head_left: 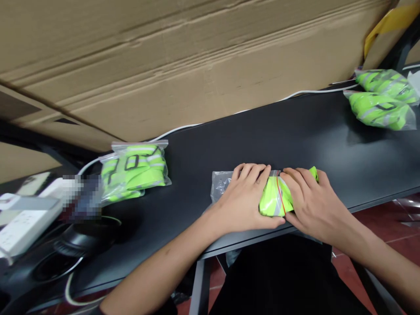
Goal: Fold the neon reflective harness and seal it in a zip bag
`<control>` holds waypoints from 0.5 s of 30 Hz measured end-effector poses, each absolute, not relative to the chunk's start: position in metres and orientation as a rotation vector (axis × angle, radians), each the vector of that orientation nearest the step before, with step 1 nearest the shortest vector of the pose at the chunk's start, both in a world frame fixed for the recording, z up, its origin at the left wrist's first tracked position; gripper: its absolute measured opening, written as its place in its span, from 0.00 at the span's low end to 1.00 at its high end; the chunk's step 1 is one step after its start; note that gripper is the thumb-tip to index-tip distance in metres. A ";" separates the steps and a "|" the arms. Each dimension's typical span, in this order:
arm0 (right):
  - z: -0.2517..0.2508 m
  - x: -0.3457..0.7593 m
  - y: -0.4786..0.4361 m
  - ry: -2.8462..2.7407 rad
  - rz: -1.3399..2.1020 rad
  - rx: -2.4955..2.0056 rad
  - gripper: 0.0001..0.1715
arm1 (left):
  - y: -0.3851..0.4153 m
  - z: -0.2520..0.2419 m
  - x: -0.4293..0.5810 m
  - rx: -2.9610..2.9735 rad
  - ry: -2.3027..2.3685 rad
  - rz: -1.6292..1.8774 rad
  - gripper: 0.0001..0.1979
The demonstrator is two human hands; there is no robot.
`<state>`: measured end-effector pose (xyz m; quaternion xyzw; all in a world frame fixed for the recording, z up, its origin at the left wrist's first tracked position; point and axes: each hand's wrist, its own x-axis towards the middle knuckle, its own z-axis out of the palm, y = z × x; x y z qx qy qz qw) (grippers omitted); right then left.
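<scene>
A clear zip bag [219, 183] with a red seal line lies at the table's front edge. A neon yellow-green reflective strap bundle [274, 197] with silver stripes is partly inside it, and part sticks out past the seal. My left hand [244, 199] lies over the bag, fingers on the far side and thumb on the near side, gripping it around the bundle. On the other side of the seal, my right hand [310, 201] is closed around the protruding end of the bundle. Both palms hide much of the bag and its contents.
Bagged reflective straps [144, 168] lie at the left, and two more such bags [380, 109] at the far right. Black headphones [78, 240] and a white power strip [29, 223] are at the left end. Large cardboard [210, 87] stands behind the black table [262, 131], with a white cable along it.
</scene>
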<state>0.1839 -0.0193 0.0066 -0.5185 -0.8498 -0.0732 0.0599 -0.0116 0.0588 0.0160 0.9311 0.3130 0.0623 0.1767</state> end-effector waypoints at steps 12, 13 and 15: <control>0.003 0.222 -0.020 -2.550 -0.031 -1.359 0.25 | 0.049 0.016 -0.010 2.708 0.907 0.206 0.54; 0.001 0.218 -0.021 -2.517 -0.059 -1.393 0.24 | 0.048 0.015 -0.009 2.726 0.912 0.204 0.54; 0.000 0.209 -0.023 -2.493 -0.081 -1.428 0.23 | 0.045 0.014 -0.007 2.755 0.921 0.205 0.55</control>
